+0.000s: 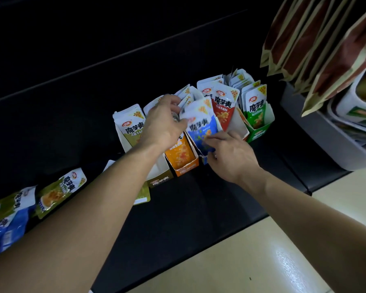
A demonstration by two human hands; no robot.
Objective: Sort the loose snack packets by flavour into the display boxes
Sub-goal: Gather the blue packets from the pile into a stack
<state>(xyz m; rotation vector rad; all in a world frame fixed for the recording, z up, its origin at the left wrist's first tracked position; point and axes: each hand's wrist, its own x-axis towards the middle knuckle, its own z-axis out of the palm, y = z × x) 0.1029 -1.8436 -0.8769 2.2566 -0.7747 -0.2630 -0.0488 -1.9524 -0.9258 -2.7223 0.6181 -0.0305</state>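
Blue packet (201,129): half into blue box (203,159), beside orange box (185,169). We grasp its top in the left hand (165,122) and pinch its bottom edge with the right hand (230,154). Risk, we judge: crowded packets behind (186,96) snag it, creasing it or tipping the box.

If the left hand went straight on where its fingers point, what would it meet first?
The white tops of the upright packets; the left hand seems to curl its fingers over them, though depth is unclear.
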